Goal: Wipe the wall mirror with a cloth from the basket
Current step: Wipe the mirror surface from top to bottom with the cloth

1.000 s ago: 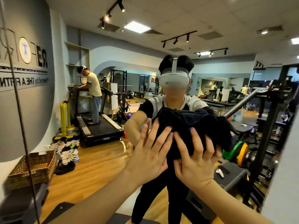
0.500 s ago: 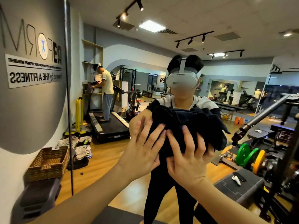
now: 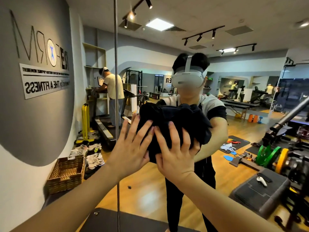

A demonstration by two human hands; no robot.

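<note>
- Your left hand [image 3: 132,153] lies flat on the black cloth [image 3: 173,126], fingers straight and spread, pressing rather than grasping.
- Your right hand [image 3: 175,154] has its fingers curled over the bunched cloth, gripping it from below and right.
- The cloth sits against the wall mirror [image 3: 234,101], just right of the vertical seam [image 3: 116,97] between panels, about chest height on your reflection.
- To wipe well, I would keep the flat palm pushing evenly and spread the wad wider, so more fabric meets the glass; overlap your passes and work towards the seam.
- Watch that loose folds do not drag streaks.
- Count: one cloth, two hands, one wicker basket [image 3: 66,173] seen low on the left, apparently empty, and one seam, so two mirror panels.
</note>
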